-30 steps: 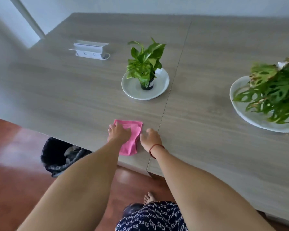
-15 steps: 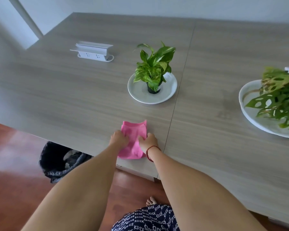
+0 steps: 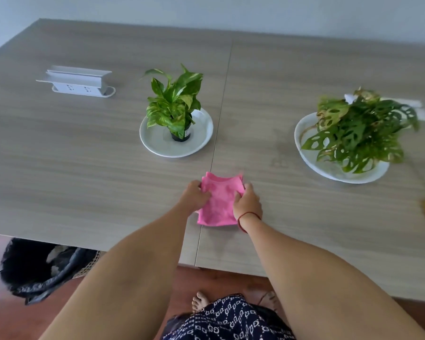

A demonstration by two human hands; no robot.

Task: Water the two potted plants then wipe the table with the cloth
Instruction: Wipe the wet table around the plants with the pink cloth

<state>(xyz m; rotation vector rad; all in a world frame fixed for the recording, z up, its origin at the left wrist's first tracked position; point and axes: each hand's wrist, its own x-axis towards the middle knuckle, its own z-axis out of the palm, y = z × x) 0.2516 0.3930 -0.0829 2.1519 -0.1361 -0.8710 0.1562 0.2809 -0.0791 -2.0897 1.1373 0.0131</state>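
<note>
Now my left hand (image 3: 196, 198) and right hand (image 3: 247, 204) pinching the cloth (image 3: 220, 202) edges, centre frame, flat on table (image 3: 84, 168).

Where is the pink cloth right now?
The pink cloth lies on the table near its front edge, held between the left hand and right hand, in front of the small plant.

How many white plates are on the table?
2. One plate sits near the table's middle under the small plant; the other plate is on the right under the holey-leaved plant.
</note>
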